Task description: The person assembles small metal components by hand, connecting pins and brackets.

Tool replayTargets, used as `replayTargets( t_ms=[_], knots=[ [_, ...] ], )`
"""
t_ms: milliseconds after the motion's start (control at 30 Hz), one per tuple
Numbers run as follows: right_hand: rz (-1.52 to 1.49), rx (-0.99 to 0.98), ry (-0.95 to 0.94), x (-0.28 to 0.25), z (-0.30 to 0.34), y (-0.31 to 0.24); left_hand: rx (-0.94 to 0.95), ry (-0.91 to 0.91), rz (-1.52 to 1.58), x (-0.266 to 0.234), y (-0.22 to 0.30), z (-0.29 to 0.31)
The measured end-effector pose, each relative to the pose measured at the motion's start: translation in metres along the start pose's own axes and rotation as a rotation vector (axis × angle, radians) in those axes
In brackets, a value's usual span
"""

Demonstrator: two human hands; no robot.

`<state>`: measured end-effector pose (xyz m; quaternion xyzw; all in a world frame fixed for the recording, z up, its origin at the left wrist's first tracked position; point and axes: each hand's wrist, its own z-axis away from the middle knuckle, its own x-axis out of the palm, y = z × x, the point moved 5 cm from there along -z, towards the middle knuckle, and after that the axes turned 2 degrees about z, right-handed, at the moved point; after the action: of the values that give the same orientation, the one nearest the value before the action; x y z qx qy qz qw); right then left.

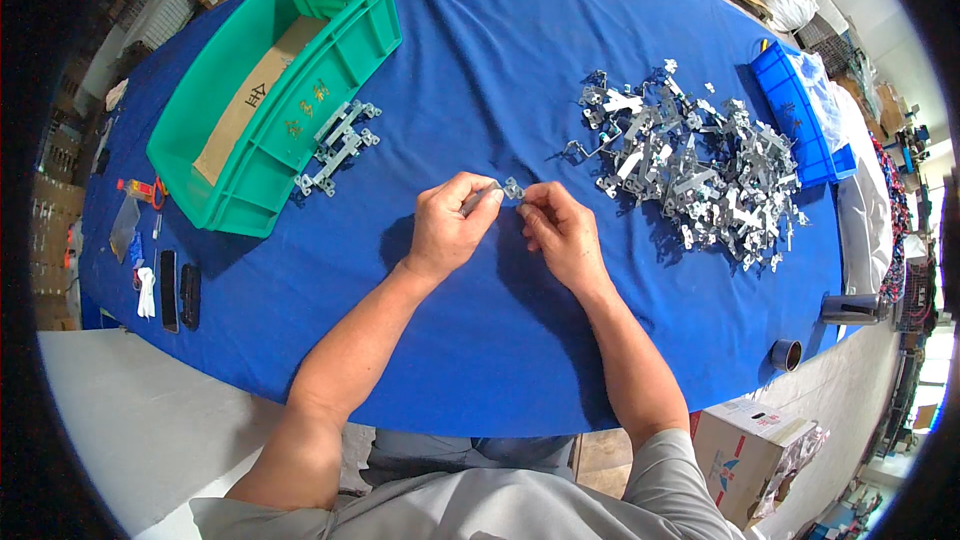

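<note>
1. Left hand (453, 223): fingers curled, thumb and index pinching a small silver metal bracket (512, 188); part of it shows between thumb and index, one end pokes out to the right.
2. Right hand (562, 230): fingers bent, fingertips right by the bracket's free end (can't tell whether they grip it).
3. Bracket location: between both hands, mid-table, over the blue cloth (450, 360).
4. Right of hands: big messy pile of similar metal brackets (700, 175), overlapping every which way.
5. Left of hands: small group of brackets (345, 148), beside the green bin (235, 202); a cardboard piece (262, 95) sits inside the bin.
6. Far right: blue bin (783, 105), tilted in view, clear plastic at its side.
7. Left edge: dark phone-like slab (168, 290), black case (190, 295) just beside it, white item (146, 292) near.
8. Right edge: metal cup (848, 310), short dark ring or cup (787, 355) near it.
</note>
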<state>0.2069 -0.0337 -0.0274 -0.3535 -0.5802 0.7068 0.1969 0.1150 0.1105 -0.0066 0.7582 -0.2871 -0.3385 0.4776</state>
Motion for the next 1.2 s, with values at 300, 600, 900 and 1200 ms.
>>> replayTargets(
  t_ms=[300,600,900,1200],
  knots=[
    [-0.061,-0.212,0.018,-0.002,-0.001,-0.001,0.086,-0.069,-0.097,0.009,0.001,0.002],
    [-0.166,-0.195,0.196,-0.012,-0.002,0.006,0.206,-0.004,-0.299,0.006,0.006,0.001],
    [0.056,-0.371,0.210,-0.005,0.002,-0.013,0.628,0.047,-1.188,-0.085,-0.002,-0.040],
    [0.086,-0.393,0.222,-0.004,0.001,-0.008,0.418,0.021,-1.384,-0.089,-0.025,-0.074]
  ],
)
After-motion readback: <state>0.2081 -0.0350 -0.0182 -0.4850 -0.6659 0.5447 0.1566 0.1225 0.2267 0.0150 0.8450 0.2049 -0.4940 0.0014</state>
